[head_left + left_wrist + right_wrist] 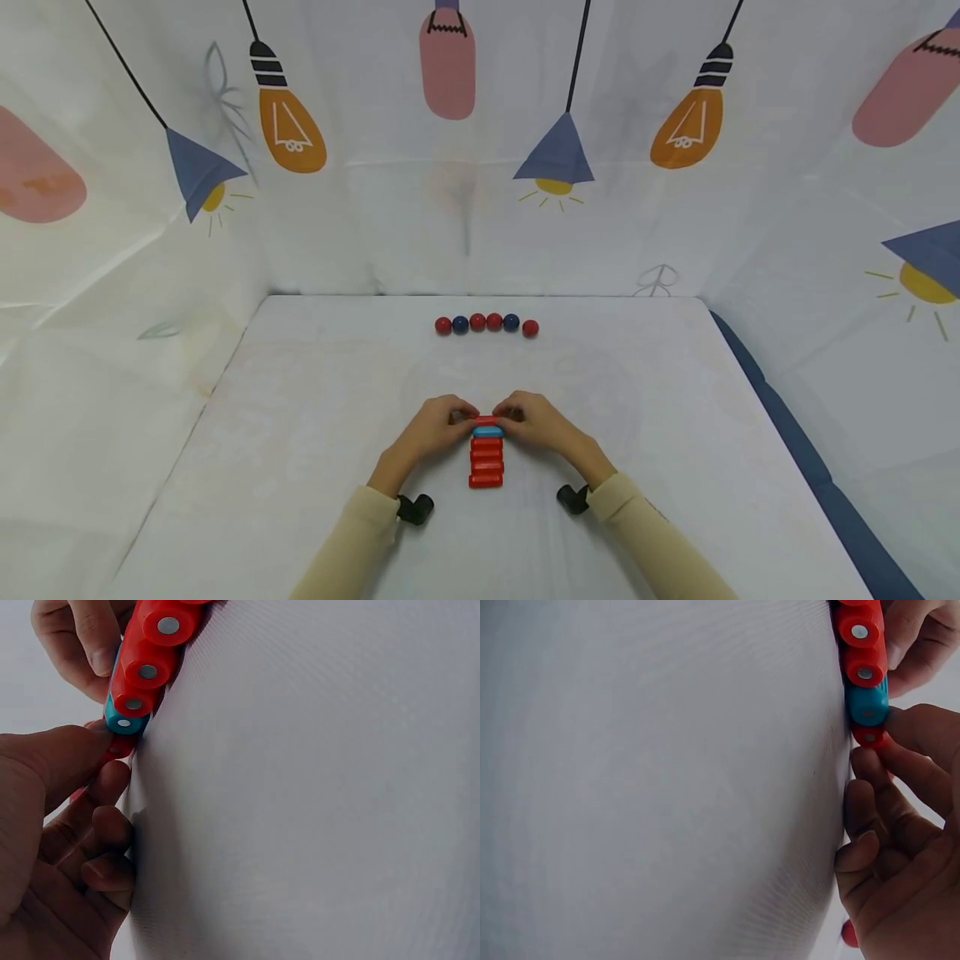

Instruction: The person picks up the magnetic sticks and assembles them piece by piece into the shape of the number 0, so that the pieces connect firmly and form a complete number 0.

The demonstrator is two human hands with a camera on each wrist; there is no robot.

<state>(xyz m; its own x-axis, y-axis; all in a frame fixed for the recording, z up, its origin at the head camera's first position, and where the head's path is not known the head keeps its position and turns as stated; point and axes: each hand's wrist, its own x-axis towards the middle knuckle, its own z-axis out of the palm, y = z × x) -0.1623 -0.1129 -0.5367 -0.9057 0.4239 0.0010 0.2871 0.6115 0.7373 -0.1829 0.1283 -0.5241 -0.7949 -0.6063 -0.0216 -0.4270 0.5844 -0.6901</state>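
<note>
The left hand [438, 423] and the right hand [536, 419] face each other, thumbs and forefingers pinching the far red rod [486, 420] by its two ends; the remaining fingers of each hand curl loosely beneath, near the surface [360, 367]. Between the thumbs, just on the wearer's side of that rod, lies the blue rod [488, 432]. The thumbs come so close to it that I cannot tell whether they touch it.

From there the other red rods [487, 461] run back toward the wearer, side by side in one column, midway between the forearms. Pale metallic discs [168, 625] show in the rod ends; they may be magnets.

Beyond the fingertips, well apart from them, a row of balls [477, 322] crosses the surface: red, blue, red, red, blue, red, with the rightmost red standing slightly off from its neighbour. Behind the hands, a small black camera [416, 509] sits at each cuff.

Several things could go wrong from here. Uneven pressure from the two hands would likely skew the far rod out of line. A thumb pressing on the blue rod could shift it or buckle the column. If the discs are magnetic, a slight misplacement might snap crooked. A knuckle pushed far forward could set the balls rolling.
</note>
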